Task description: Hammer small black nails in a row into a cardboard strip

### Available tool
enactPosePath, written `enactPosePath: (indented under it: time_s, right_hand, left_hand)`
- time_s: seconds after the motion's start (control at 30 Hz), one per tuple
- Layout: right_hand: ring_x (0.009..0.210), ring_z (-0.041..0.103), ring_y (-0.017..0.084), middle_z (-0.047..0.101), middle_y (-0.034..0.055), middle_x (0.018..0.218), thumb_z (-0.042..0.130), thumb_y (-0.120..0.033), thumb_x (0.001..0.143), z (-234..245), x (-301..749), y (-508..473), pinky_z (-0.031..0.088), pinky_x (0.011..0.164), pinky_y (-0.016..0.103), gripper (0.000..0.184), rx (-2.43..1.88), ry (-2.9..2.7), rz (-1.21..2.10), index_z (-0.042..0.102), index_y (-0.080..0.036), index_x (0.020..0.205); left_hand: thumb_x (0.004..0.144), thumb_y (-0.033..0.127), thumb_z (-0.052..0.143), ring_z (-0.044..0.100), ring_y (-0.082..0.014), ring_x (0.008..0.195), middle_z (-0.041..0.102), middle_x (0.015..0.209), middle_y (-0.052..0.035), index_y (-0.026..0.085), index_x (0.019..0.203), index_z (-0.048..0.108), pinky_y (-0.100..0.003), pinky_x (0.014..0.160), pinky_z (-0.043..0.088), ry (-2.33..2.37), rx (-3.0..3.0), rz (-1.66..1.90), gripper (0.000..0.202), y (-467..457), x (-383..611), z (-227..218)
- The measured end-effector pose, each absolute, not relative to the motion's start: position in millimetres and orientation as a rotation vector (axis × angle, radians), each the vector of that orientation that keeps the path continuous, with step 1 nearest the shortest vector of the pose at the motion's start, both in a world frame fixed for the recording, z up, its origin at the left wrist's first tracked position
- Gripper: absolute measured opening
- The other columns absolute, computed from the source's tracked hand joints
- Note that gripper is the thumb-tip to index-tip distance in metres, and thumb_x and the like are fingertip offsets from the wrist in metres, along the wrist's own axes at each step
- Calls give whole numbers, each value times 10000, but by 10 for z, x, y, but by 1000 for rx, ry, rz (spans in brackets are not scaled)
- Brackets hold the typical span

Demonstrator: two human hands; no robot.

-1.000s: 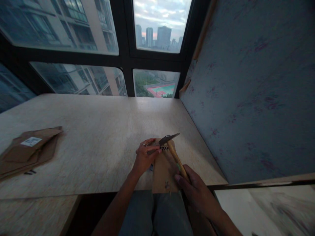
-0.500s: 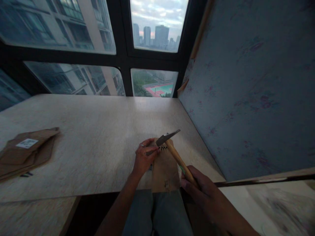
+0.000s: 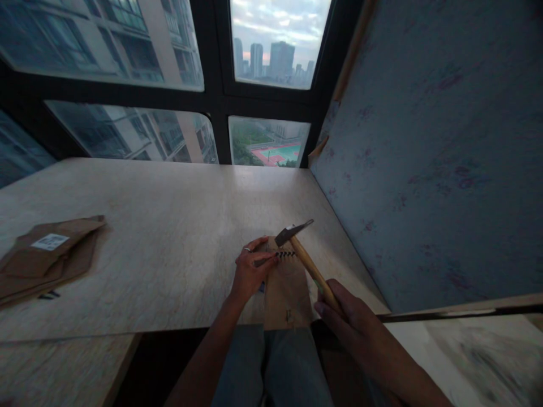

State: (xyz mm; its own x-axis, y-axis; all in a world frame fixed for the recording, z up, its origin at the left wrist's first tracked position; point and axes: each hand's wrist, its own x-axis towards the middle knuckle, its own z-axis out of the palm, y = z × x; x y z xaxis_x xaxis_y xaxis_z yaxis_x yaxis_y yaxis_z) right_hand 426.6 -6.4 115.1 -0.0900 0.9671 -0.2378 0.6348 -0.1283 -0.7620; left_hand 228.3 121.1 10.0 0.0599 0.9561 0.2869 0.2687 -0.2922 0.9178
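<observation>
My right hand (image 3: 345, 311) is wrapped round the wooden handle of a hammer (image 3: 314, 269). The hammer's dark metal head is over the top part of a piece of brown cardboard (image 3: 287, 294), which lies at the edge of the windowsill-like counter above my knees. A row of short dark marks or coils (image 3: 286, 254) runs across the cardboard near its top. My left hand (image 3: 251, 271) rests at the cardboard's upper left, thumb and fingers pinched together by the row's left end. What they pinch is too small to make out.
Folded brown paper or cardboard packaging (image 3: 51, 254) with a white label lies on the pale counter (image 3: 169, 226) at the left. A floral-papered wall (image 3: 424, 169) bounds the right side. Dark-framed windows (image 3: 216, 102) stand behind the counter.
The hammer head has risen slightly from the cardboard and shifted a little right with my right hand. My left hand keeps its place on the cardboard. The whole view has shifted slightly.
</observation>
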Motion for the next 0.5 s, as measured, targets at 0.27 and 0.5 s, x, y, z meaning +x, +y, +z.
enactPosePath:
  time_s: [0.27, 0.5]
  right_hand:
    - [749, 569, 207, 608, 7, 796, 422, -410, 967, 1130, 4246, -28, 392, 681, 308, 198, -1790, -1798, 1078, 512, -235, 952]
    - [778, 582, 238, 612, 26, 796, 409, -391, 952, 1089, 4258, 0, 387, 697, 330, 197, -1834, -1860, 1047, 518, -228, 964]
  left_hand:
    - [758, 291, 760, 612, -262, 1190, 665, 1280, -88, 252, 840, 807, -475, 1055, 482, 1272, 1627, 1243, 102, 1199, 2285, 106]
    - [744, 256, 772, 617, -273, 1185, 685, 1260, -79, 261, 791, 804, -499, 1049, 483, 1306, 1672, 1228, 57, 1209, 2283, 125]
